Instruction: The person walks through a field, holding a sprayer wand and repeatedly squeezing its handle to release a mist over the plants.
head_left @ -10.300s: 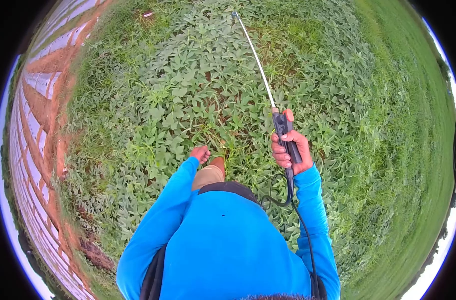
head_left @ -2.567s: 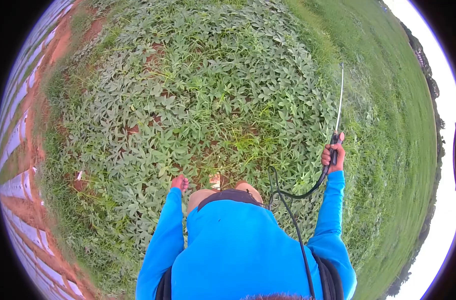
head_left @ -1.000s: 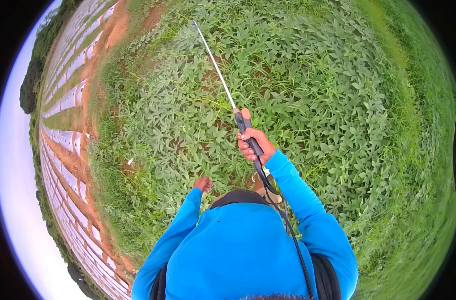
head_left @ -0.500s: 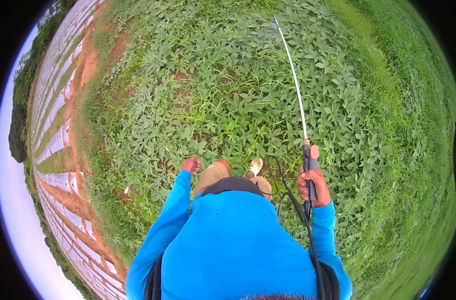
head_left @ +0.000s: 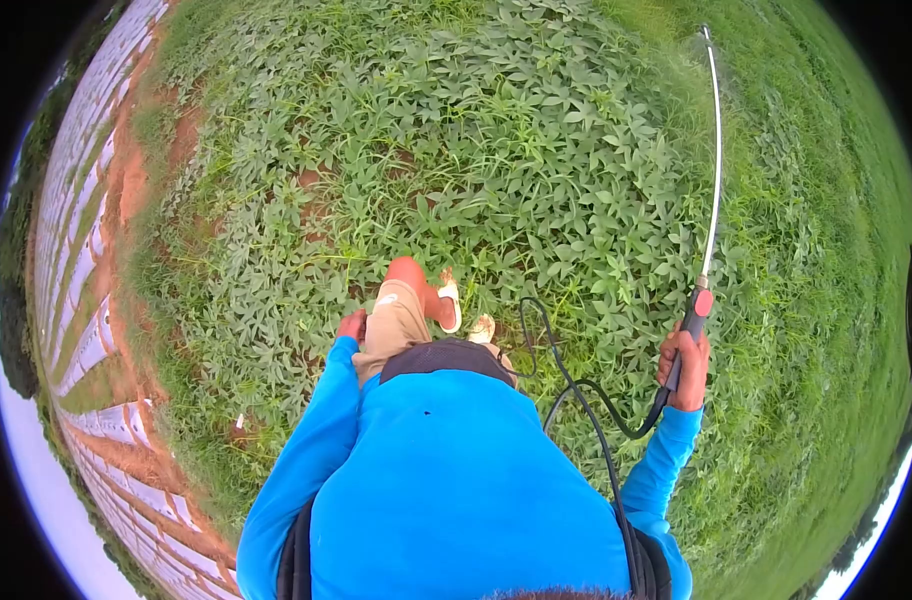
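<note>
My right hand point(head_left: 685, 368) is wrapped round the black handle of a spray wand point(head_left: 717, 160), out to the right. The wand's long silver tube points away from me, its tip over the grass at the upper right. A red part shows at the top of the handle. From its lower end a black hose point(head_left: 616, 420) loops back toward my body. My left hand point(head_left: 353, 326) hangs beside my left thigh with its fingers curled; nothing can be seen in it.
Low leafy plants point(head_left: 576, 130) and grass cover the ground ahead. Rows of pale plastic sheeting point(head_left: 91, 340) run along red soil at the left. A raised leg and sandals point(head_left: 450, 304) show in front of my waist.
My right hand and the wand have swung from the middle out to the right. A leg has come up in front, and my left hand has shifted slightly left and up.
</note>
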`<action>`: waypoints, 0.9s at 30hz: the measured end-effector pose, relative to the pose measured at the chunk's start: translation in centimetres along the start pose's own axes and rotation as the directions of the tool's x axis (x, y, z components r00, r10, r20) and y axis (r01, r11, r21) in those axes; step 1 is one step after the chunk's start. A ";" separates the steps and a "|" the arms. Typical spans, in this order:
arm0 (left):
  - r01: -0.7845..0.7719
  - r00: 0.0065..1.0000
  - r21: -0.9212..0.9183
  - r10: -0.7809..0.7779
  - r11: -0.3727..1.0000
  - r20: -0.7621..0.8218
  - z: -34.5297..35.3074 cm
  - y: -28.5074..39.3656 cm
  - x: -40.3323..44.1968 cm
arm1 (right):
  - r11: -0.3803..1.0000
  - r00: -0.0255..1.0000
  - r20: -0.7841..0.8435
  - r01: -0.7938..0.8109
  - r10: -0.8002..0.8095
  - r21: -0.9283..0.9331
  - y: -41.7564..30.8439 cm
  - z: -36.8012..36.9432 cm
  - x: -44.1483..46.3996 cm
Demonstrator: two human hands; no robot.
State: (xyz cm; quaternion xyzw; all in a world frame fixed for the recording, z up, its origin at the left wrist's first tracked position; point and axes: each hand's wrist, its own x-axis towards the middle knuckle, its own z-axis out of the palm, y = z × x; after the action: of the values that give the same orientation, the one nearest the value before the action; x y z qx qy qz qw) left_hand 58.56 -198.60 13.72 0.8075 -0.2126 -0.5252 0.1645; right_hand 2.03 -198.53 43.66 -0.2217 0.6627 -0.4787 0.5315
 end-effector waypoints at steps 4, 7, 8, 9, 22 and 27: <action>-0.114 0.993 0.102 0.114 0.988 0.009 0.6 0.6 1.3 | 0.987 0.993 -0.001 -0.114 0.115 0.113 -0.4 0.4 2.0; -0.052 0.996 -0.020 0.054 0.998 0.077 1.3 1.7 2.8 | 0.958 0.982 0.098 -0.178 0.159 0.223 -0.5 2.6 3.9; 0.138 0.977 -0.183 -0.104 0.973 0.184 1.6 2.2 3.5 | 0.936 0.970 0.146 -0.230 0.197 0.267 -0.4 3.5 4.8; 0.145 0.977 -0.195 -0.109 0.970 0.185 1.7 2.3 4.4 | 0.909 0.948 0.207 -0.296 0.242 0.293 0.0 4.3 5.9; 0.328 0.932 -0.246 -0.270 0.912 0.239 1.4 8.7 15.5 | 0.471 0.209 0.791 -0.875 0.575 -0.112 0.7 30.7 23.1; 0.360 0.928 -0.293 -0.308 0.886 0.210 -0.6 12.5 18.4 | 0.390 -0.133 0.809 -0.824 0.573 -0.412 1.7 47.2 28.3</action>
State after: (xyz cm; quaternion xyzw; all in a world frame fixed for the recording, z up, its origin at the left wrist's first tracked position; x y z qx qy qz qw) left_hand 63.58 -218.70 5.77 0.7494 0.0075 -0.6356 0.1853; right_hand 36.17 -239.33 29.41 0.0258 0.2123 0.0140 0.9768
